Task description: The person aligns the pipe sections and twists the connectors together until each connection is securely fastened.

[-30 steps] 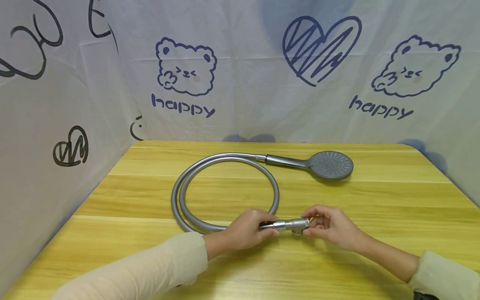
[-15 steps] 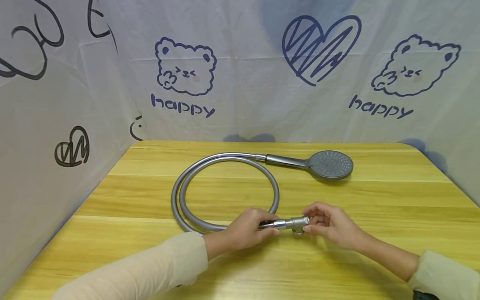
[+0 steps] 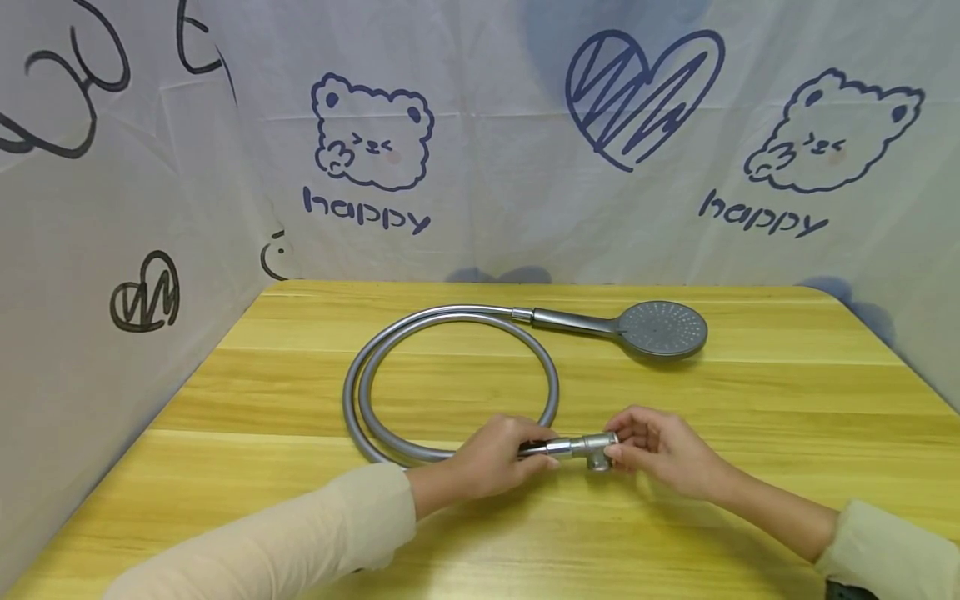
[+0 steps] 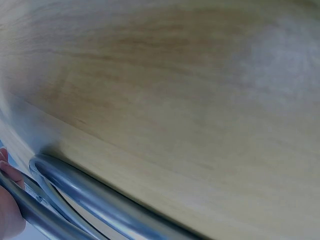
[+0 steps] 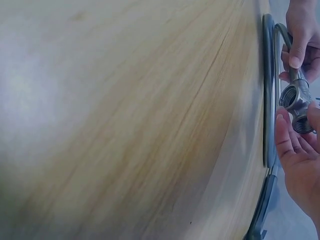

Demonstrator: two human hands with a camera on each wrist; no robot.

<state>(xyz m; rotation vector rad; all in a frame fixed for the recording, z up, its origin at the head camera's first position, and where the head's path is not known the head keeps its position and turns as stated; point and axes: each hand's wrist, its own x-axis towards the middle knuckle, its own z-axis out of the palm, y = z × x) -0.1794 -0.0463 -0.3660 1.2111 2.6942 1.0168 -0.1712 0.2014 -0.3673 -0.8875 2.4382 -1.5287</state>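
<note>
Wooden table [image 3: 787,392] noted: my left hand [image 3: 491,458] grips the hose [image 3: 360,367] end, right hand [image 3: 660,450] pinches the chrome fitting [image 3: 592,448] mid-threading; next calls for steady twisting.

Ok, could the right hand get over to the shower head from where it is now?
Probably yes. The right hand pinches the metal fitting at the hose end, and only bare table lies between it and the shower head. It would have to let go of the fitting first.

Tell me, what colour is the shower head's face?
Dark grey; the shower head shows best in the head view.
</note>
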